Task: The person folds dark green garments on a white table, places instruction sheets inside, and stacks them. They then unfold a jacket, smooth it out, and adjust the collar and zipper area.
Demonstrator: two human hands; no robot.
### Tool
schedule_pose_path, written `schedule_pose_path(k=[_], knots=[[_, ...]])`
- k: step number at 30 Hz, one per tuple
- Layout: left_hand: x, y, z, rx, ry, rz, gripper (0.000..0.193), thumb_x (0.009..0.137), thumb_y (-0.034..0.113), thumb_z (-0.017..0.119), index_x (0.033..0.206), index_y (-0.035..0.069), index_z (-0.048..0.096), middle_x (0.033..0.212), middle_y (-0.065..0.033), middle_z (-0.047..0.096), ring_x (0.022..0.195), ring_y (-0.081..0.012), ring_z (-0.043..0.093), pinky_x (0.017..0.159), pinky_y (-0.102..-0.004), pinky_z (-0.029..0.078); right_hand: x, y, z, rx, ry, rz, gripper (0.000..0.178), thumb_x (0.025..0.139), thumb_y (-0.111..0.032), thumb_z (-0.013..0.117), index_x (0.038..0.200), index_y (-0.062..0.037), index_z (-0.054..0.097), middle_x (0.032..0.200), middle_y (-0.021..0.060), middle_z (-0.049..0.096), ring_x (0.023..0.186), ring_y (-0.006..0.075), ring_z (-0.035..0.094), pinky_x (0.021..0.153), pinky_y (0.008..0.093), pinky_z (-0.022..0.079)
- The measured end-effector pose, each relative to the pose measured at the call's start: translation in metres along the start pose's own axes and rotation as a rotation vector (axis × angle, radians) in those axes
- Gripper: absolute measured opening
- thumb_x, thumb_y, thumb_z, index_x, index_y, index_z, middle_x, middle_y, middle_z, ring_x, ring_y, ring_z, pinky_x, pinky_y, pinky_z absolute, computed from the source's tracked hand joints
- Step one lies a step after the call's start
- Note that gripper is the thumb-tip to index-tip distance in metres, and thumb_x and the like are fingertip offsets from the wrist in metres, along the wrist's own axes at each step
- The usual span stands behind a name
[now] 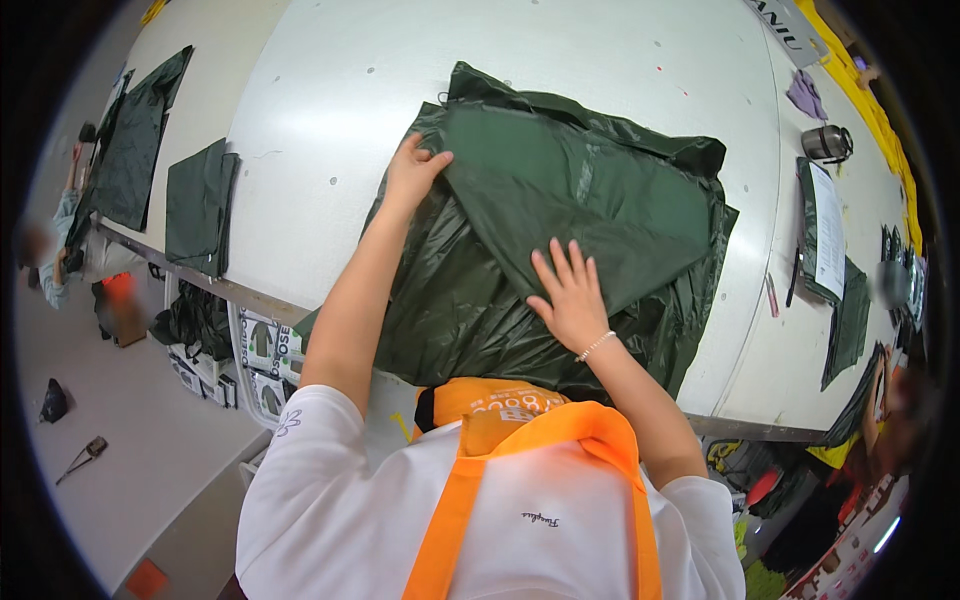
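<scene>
A dark green, shiny waterproof garment (450,300) lies spread on the white table in front of me, with a layer folded over its upper part. My left hand (412,175) is at the garment's upper left edge, its fingers apart and touching the fabric. Lower and to the right, my right hand (575,298) rests flat on the folded layer (600,235) with fingers spread. A slanting lower edge of that layer runs beside the right hand. Crumpled folds cover the part nearest to me.
On the left of the white table (330,90) lies a folded green piece (200,205); another green garment (140,140) is farther left. At the right are a metal flask (827,144), a purple cloth (805,95), a paper sheet (827,230) and a pen (772,296). Other people stand at both sides.
</scene>
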State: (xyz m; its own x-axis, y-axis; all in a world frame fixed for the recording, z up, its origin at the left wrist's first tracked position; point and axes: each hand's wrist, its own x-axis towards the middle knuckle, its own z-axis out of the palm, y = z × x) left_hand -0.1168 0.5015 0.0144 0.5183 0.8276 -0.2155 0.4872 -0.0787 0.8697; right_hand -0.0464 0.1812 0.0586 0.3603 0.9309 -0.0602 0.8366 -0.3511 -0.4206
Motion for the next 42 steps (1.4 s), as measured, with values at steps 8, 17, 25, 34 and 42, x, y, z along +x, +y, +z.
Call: schedule_pose_path(k=[8,17,25,34,42], knots=[[0.002,-0.003,0.004,-0.183,-0.014,-0.115,0.045,0.077,0.016,0.071,0.116,-0.003,0.058,0.088,-0.0093,0.065,0.073,-0.0121,0.058,0.062,-0.0254,0.046,0.003,0.027,-0.016,0.386,0.28,0.161,0.032,0.084,-0.011,0.059,0.115,-0.0031,0.057,0.128,0.0178,0.049,0.121,0.0346,0.044,0.102,0.0412,0.034],[0.061,0.037,0.02,-0.232,-0.078,-0.343,0.037,0.078,0.033,0.071,0.091,-0.001,0.067,0.085,-0.007,0.065,0.069,-0.0156,0.057,0.061,-0.0261,0.044,-0.069,0.27,-0.083,-0.129,0.701,0.707,0.035,0.089,-0.008,0.05,0.122,-0.0013,0.052,0.137,0.0207,0.04,0.125,0.0349,0.038,0.104,0.0409,0.032],[0.041,0.093,0.033,-0.256,-0.043,-0.004,0.031,0.083,0.02,0.067,0.104,-0.003,0.065,0.089,-0.0051,0.066,0.079,-0.0105,0.059,0.07,-0.0233,0.047,-0.149,0.407,-0.093,-0.183,0.424,1.073,0.039,0.08,0.001,0.048,0.119,-0.0025,0.052,0.124,0.0213,0.05,0.117,0.0346,0.047,0.096,0.0407,0.04],[-0.022,0.149,0.07,-0.052,-0.002,0.388,0.019,0.082,0.012,0.068,0.098,0.0,0.068,0.07,0.0033,0.059,0.062,-0.0034,0.048,0.057,-0.0187,0.04,-0.02,0.309,-0.131,0.427,0.799,0.871,0.024,0.086,-0.013,0.056,0.104,0.003,0.057,0.066,0.0034,0.049,0.055,0.0145,0.047,0.048,0.0297,0.04],[-0.038,0.158,0.075,-0.078,-0.037,0.451,0.018,0.082,0.01,0.067,0.096,-0.001,0.067,0.07,0.0017,0.059,0.062,-0.0044,0.048,0.058,-0.019,0.04,0.148,0.082,-0.119,0.964,0.404,0.214,0.027,0.078,-0.008,0.069,0.105,-0.0064,0.066,0.072,-0.0073,0.05,0.06,0.0025,0.038,0.055,0.0178,0.036]])
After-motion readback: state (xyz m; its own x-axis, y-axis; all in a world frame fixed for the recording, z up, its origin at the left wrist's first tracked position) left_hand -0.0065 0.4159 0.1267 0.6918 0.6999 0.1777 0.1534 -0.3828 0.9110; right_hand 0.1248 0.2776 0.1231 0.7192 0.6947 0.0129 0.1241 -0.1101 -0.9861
